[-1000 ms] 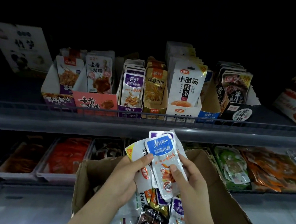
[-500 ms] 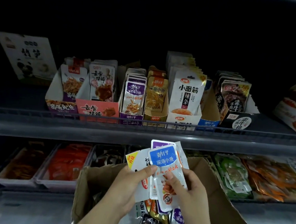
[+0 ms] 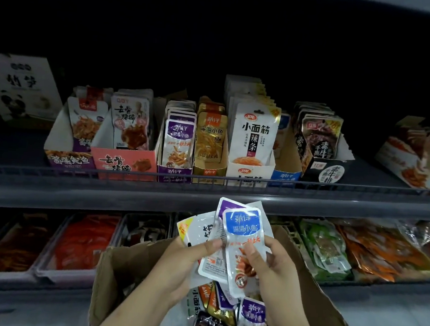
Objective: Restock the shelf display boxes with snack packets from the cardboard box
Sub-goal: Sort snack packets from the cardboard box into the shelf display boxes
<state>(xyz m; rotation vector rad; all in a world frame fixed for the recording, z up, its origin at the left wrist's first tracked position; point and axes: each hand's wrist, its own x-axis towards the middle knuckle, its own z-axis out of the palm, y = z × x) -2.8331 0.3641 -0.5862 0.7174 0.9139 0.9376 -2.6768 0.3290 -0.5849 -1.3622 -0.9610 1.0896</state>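
Note:
Above the open cardboard box (image 3: 114, 278), my left hand (image 3: 184, 262) grips a fanned stack of snack packets (image 3: 203, 236). My right hand (image 3: 270, 266) pinches the front one, a blue-topped packet (image 3: 242, 228), by its right side. More loose packets (image 3: 249, 318) lie in the box below my hands. On the upper shelf stands a row of display boxes: a purple one (image 3: 175, 170), a gold one (image 3: 208, 167), a white one (image 3: 249, 170), and a mostly hidden blue one (image 3: 285, 176) behind the white packets.
A wire rail (image 3: 207, 180) runs along the upper shelf's front edge. A pink display box (image 3: 125, 163) and a black one (image 3: 328, 170) flank the row. The lower shelf holds trays of red food (image 3: 84, 240) and green and orange bags (image 3: 330, 247).
The view has tilted up slightly, so the shelf sits lower in frame. My hands keep the packets; the right fingers have shifted on the blue-topped packet.

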